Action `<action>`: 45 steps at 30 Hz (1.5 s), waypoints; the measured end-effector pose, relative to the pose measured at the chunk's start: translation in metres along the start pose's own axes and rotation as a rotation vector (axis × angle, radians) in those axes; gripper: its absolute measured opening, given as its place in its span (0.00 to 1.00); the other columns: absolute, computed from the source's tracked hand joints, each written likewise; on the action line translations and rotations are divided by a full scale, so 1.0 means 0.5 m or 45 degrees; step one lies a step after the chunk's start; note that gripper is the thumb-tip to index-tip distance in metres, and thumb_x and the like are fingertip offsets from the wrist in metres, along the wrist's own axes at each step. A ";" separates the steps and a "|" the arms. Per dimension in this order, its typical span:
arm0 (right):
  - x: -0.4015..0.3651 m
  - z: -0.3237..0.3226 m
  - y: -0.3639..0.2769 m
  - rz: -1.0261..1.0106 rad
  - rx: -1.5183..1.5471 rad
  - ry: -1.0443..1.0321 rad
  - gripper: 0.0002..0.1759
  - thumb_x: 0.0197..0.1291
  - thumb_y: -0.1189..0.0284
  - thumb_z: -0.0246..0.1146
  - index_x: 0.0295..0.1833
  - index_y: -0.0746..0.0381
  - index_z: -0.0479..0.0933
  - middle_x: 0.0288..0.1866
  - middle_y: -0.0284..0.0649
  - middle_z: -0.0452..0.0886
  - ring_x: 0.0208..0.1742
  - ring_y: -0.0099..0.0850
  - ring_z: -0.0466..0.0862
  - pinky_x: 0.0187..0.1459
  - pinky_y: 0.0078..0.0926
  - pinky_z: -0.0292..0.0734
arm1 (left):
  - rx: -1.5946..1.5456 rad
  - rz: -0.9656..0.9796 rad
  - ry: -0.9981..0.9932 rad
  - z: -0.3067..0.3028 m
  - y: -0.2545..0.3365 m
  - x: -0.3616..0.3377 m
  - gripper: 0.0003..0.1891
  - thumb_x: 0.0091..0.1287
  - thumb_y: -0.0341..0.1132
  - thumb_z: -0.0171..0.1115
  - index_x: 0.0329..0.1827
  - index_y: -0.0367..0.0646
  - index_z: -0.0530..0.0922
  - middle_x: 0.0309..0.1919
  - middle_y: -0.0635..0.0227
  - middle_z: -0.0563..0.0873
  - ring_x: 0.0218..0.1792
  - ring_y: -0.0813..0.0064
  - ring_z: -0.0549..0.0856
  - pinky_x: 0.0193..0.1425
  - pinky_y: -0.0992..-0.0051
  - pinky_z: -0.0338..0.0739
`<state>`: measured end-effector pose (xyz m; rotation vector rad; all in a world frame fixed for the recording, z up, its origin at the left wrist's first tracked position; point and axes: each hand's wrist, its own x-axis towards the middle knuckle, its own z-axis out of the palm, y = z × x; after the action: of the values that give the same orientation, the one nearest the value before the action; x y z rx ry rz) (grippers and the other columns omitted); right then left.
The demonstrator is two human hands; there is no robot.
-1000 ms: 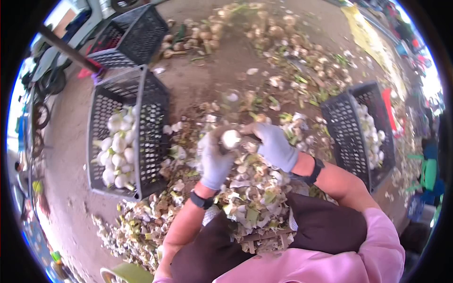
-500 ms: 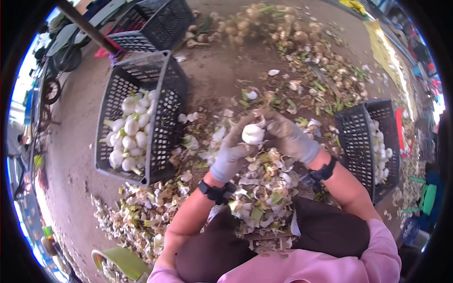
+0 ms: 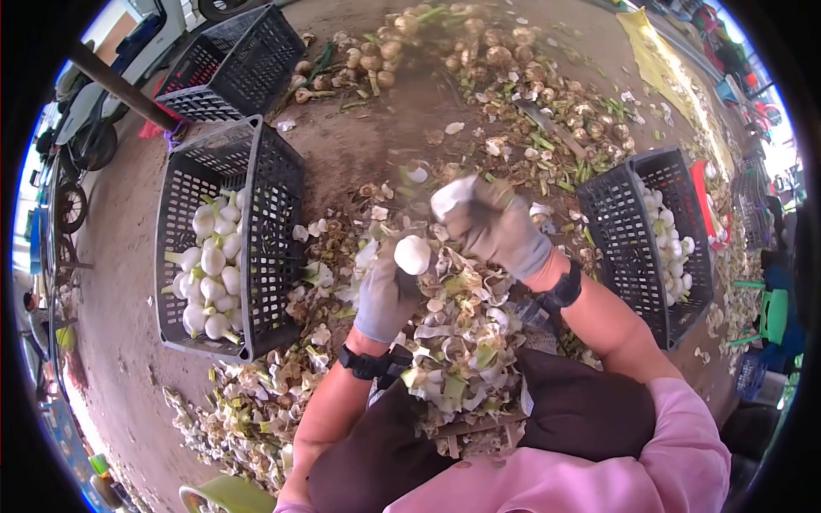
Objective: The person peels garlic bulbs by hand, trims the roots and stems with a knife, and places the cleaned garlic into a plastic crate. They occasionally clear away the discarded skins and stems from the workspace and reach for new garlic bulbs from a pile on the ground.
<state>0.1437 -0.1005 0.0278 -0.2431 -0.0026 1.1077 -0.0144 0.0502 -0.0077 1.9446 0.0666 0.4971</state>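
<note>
My left hand (image 3: 386,299), in a soiled pale glove, is closed around a peeled white garlic bulb (image 3: 413,255) that shows at its fingertips. My right hand (image 3: 500,229), gloved too and somewhat blurred, is up and to the right, apart from the bulb. Its fingers are closed on a white piece of garlic skin (image 3: 453,197). Between my forearms, a heap of garlic peelings (image 3: 466,350) covers my lap and the ground in front.
A black crate (image 3: 275,214) of clean bulbs stands left, another crate (image 3: 603,214) of bulbs right. Farther back are a third crate (image 3: 248,77), unpeeled garlic (image 3: 499,56) and a long flat tool (image 3: 552,126). A green stool (image 3: 772,316) stands far right.
My hands have separated: the left has moved down and left with the garlic bulb, the right up and away with skin at its fingers. The head view has shifted slightly.
</note>
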 end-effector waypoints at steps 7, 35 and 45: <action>-0.057 -0.088 -0.056 -0.195 -2.751 0.009 0.39 0.51 0.81 0.69 0.71 0.61 0.66 0.52 0.45 0.79 0.53 0.33 0.80 0.56 0.29 0.79 | -1.369 -0.742 0.192 0.017 -0.033 -0.009 0.26 0.77 0.37 0.55 0.75 0.41 0.62 0.50 0.64 0.83 0.42 0.71 0.85 0.43 0.71 0.84; 0.208 -0.380 -0.304 -0.388 -2.604 0.537 0.38 0.57 0.85 0.59 0.72 0.44 0.66 0.66 0.49 0.75 0.54 0.39 0.84 0.52 0.32 0.82 | -0.782 -1.108 -0.196 0.018 -0.110 -0.012 0.19 0.70 0.32 0.60 0.62 0.38 0.73 0.36 0.69 0.85 0.30 0.81 0.83 0.35 0.80 0.77; -0.011 -0.091 0.022 -0.226 -1.308 0.236 0.31 0.59 0.75 0.66 0.69 0.61 0.68 0.60 0.38 0.79 0.50 0.23 0.84 0.37 0.17 0.83 | -0.523 -0.462 0.244 0.068 -0.061 -0.002 0.27 0.65 0.27 0.64 0.66 0.36 0.66 0.50 0.62 0.81 0.51 0.75 0.81 0.57 0.73 0.77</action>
<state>0.1371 -0.1093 -0.0182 -1.2379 -0.4279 0.8204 0.0027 0.0333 -0.0465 1.4384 0.4018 0.4140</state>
